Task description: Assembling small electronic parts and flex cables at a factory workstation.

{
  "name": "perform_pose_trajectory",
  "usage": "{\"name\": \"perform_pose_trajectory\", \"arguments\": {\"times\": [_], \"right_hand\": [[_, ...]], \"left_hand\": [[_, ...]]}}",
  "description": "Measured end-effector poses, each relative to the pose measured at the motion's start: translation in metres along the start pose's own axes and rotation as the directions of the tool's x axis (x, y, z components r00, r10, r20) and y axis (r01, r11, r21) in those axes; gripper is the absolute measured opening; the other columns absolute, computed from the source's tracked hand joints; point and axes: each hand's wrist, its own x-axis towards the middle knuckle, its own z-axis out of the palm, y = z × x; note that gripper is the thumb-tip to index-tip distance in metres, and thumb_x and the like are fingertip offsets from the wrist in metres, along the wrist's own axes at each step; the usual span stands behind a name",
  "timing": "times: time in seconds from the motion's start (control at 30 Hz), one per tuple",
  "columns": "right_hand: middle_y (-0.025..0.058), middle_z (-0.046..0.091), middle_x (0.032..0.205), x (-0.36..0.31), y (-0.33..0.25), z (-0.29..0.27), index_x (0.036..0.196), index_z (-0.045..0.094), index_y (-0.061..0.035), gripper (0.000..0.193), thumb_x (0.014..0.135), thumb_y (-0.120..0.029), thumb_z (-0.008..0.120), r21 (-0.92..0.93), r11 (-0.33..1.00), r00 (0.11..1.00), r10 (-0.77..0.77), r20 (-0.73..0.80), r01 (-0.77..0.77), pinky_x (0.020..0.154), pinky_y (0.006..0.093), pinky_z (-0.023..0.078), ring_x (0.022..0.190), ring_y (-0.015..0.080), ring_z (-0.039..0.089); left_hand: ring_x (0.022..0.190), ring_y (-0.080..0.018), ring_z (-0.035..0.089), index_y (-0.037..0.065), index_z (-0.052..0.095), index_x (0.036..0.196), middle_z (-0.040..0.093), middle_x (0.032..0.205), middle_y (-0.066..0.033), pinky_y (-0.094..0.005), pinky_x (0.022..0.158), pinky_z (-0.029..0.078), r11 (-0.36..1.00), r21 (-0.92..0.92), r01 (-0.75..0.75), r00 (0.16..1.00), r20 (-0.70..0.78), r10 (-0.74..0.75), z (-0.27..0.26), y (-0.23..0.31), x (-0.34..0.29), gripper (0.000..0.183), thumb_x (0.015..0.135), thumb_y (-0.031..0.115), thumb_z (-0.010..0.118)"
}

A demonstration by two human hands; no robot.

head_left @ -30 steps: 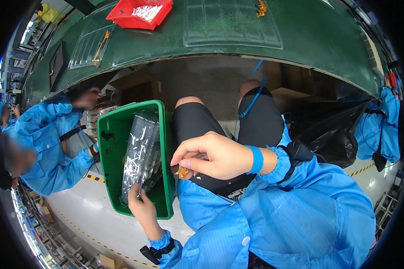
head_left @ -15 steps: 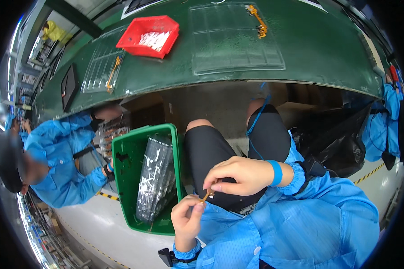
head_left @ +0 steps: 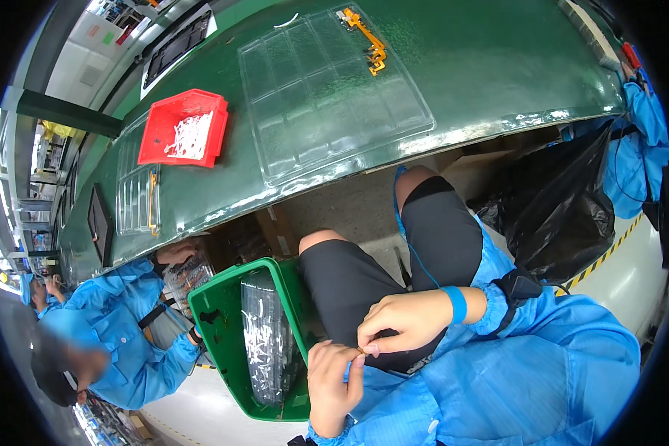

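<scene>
Over my lap, my left hand [head_left: 331, 383] and my right hand [head_left: 406, 321] meet with pinched fingertips. Between them is a small orange flex cable [head_left: 362, 352], mostly hidden by the fingers. Both hands are closed on it. A blue band circles my right wrist. Just left of my legs stands a green bin [head_left: 291, 305] holding a stack of clear plastic trays [head_left: 264, 338] with white strips in them. On the green table ahead, more orange flex cables [head_left: 372, 48] lie at the right side of a clear compartment tray [head_left: 312, 111].
A red bin [head_left: 217, 137] with white pieces sits on the table [head_left: 498, 67]. Left of it are another clear tray [head_left: 131, 199] and a black frame [head_left: 99, 223]. A co-worker in a blue smock [head_left: 137, 342] sits at left. A black bag [head_left: 565, 212] hangs at right.
My view has turned, so the table and bins appear shifted and tilted. Both hands stay together at the flex cable, which shows less between the fingertips than before.
</scene>
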Motion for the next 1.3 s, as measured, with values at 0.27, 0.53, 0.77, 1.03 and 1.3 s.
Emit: {"name": "perform_pose_trajectory", "arguments": {"times": [0.27, 0.53, 0.77, 1.03, 1.3], "right_hand": [[0.0138, 0.063, 0.082, 0.005, 0.000, 0.011, 0.091, 0.061, 0.0000, 0.011, 0.088, -0.011, 0.058, -0.268, 0.963, 0.949, -0.119, -0.292, 0.039, 0.076, 0.0409, 0.045, 0.079, 0.0321, 0.059], [0.0110, 0.062, 0.085, 0.006, 0.000, 0.015, 0.091, 0.061, 0.0003, 0.012, 0.089, -0.011, 0.058, -0.427, 0.903, 0.950, -0.177, -0.258, 0.053, 0.079, 0.0390, 0.045, 0.080, 0.0299, 0.058], [0.0147, 0.065, 0.090, 0.008, -0.004, 0.019, 0.096, 0.063, -0.0017, 0.015, 0.088, -0.013, 0.058, -0.312, 0.950, 0.978, -0.048, -0.204, -0.019, 0.079, 0.0416, 0.046, 0.086, 0.0336, 0.059], [0.0142, 0.069, 0.083, 0.018, -0.009, 0.018, 0.093, 0.062, 0.0026, 0.012, 0.090, -0.007, 0.055, -0.037, 0.998, 0.971, 0.048, -0.233, -0.058, 0.073, 0.0344, 0.053, 0.078, 0.0253, 0.068], [0.0120, 0.070, 0.086, 0.027, -0.021, 0.013, 0.095, 0.063, 0.0019, 0.015, 0.093, -0.011, 0.056, 0.061, 0.996, 0.976, 0.079, -0.205, -0.068, 0.080, 0.0326, 0.052, 0.083, 0.0221, 0.068]], "left_hand": [[0.090, -0.0340, 0.065, -0.004, 0.064, 0.095, 0.066, 0.094, -0.0164, -0.0447, 0.087, 0.050, 0.953, 0.298, 0.058, 0.891, -0.445, 0.085, 0.031, -0.003, -0.001, 0.014, 0.081, -0.003, 0.063], [0.090, -0.0290, 0.069, -0.010, 0.068, 0.092, 0.071, 0.092, -0.0198, -0.0438, 0.093, 0.050, 0.971, -0.189, 0.145, 0.868, -0.447, -0.216, 0.035, 0.000, 0.003, 0.014, 0.084, -0.003, 0.059], [0.082, -0.0281, 0.070, -0.009, 0.068, 0.086, 0.071, 0.085, -0.0175, -0.0418, 0.085, 0.053, 0.983, -0.134, 0.122, 0.860, -0.481, -0.172, 0.030, -0.005, -0.006, 0.011, 0.083, -0.005, 0.059], [0.085, -0.0177, 0.064, -0.007, 0.065, 0.096, 0.068, 0.094, -0.0121, -0.0275, 0.076, 0.050, 0.887, -0.208, 0.412, 0.426, -0.817, -0.389, 0.001, -0.056, -0.039, 0.020, 0.097, 0.010, 0.053], [0.076, -0.0199, 0.067, -0.007, 0.068, 0.098, 0.070, 0.089, -0.0165, -0.0295, 0.068, 0.052, 0.697, 0.091, 0.712, 0.547, -0.694, -0.468, -0.009, -0.174, -0.174, 0.014, 0.089, 0.003, 0.063]]}}
